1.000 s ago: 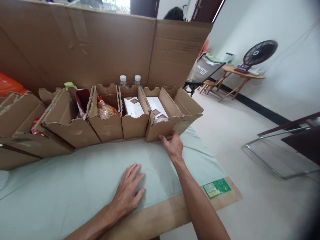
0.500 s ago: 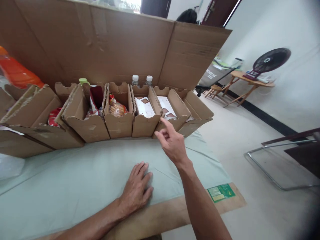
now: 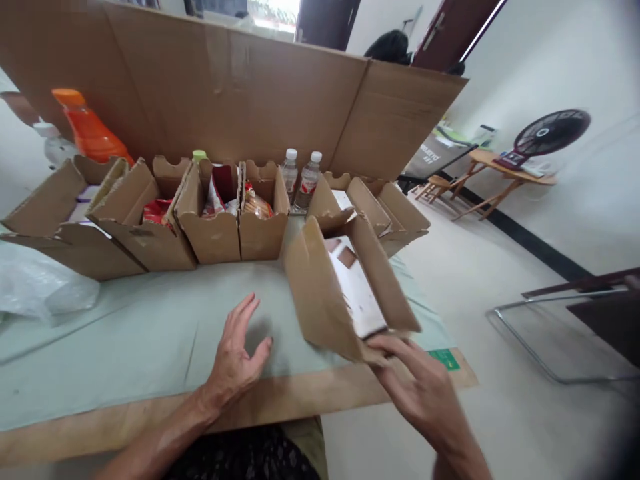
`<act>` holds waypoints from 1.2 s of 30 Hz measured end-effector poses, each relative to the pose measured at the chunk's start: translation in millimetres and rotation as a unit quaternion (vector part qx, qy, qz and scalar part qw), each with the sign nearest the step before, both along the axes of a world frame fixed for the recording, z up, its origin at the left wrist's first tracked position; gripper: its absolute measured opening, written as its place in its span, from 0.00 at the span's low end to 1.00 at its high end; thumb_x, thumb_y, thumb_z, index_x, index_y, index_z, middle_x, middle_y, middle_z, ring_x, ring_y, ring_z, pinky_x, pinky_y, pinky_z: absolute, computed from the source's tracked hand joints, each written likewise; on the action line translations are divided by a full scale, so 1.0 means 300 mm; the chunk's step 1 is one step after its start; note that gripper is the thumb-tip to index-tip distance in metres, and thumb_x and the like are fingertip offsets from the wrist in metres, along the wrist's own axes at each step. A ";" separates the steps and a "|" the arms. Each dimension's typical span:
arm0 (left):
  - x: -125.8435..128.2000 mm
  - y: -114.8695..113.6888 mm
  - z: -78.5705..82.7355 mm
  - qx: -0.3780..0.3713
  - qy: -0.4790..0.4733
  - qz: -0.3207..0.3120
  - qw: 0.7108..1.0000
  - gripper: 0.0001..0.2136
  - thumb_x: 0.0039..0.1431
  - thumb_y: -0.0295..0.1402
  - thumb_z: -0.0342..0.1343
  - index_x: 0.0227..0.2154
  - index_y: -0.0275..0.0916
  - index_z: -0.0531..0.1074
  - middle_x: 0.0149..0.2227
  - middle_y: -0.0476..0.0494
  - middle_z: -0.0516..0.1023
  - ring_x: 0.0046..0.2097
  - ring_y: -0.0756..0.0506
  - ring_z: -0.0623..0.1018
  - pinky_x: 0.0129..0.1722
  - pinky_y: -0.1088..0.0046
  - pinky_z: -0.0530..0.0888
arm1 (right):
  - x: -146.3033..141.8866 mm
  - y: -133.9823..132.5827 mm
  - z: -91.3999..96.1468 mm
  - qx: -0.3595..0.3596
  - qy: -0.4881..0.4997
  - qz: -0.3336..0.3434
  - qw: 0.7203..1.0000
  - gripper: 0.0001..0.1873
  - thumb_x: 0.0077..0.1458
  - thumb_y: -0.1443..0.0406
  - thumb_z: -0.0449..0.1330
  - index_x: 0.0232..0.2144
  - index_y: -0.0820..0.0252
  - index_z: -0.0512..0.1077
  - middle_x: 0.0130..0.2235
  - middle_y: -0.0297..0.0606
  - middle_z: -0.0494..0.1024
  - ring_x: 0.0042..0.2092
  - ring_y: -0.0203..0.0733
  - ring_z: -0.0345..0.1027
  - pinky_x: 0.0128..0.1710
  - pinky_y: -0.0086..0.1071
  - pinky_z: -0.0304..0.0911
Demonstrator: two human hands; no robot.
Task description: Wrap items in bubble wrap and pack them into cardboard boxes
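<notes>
With its fingers over the near rim, my right hand grips an open-topped cardboard box, which stands out in front of the row. Inside that box lies a white carton with brown patches. My left hand is raised near the table's front edge, fingers apart, holding nothing, to the left of the box. Behind the gap in the row stand two clear bottles with white caps. Left of the gap, one cardboard box holds a clear packet of stick-shaped food.
More cardboard boxes line the table, some holding red packets. An orange bottle and a plastic bag are at left. A tall cardboard panel stands behind. At right are a fan and a metal-framed chair.
My right hand has taken hold of a box and drawn it out of the row towards me, uncovering the bottles behind. My left hand has lifted and moved left.
</notes>
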State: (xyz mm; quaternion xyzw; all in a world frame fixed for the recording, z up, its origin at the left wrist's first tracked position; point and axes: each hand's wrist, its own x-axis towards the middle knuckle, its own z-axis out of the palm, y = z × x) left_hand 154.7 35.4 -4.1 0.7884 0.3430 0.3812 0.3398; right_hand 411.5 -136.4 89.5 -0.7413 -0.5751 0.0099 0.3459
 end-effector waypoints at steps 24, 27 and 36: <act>-0.023 0.112 -0.001 -0.151 -0.100 0.060 0.982 0.28 0.58 0.35 0.59 0.61 0.38 0.66 0.57 0.37 0.77 0.59 0.35 0.77 0.58 0.55 0.76 | -0.067 0.188 -0.210 0.000 0.198 -0.028 0.980 0.26 0.53 0.49 0.66 0.49 0.56 0.75 0.46 0.47 0.83 0.46 0.56 0.77 0.49 0.50 0.74; -0.023 0.164 -0.009 -0.156 -0.097 0.064 0.981 0.28 0.57 0.34 0.59 0.61 0.37 0.65 0.55 0.36 0.77 0.59 0.35 0.77 0.59 0.54 0.75 | -0.061 0.329 -0.209 0.020 0.225 -0.027 0.974 0.23 0.54 0.51 0.65 0.48 0.56 0.73 0.45 0.44 0.82 0.41 0.50 0.76 0.44 0.46 0.74; 0.106 0.211 -0.034 -0.175 -0.093 -0.035 0.980 0.41 0.55 0.31 0.58 0.72 0.41 0.51 0.70 0.32 0.64 0.69 0.34 0.67 0.67 0.48 0.67 | 0.010 0.334 -0.257 0.048 0.242 -0.132 0.960 0.31 0.53 0.45 0.64 0.51 0.59 0.72 0.47 0.47 0.81 0.42 0.51 0.76 0.43 0.45 0.72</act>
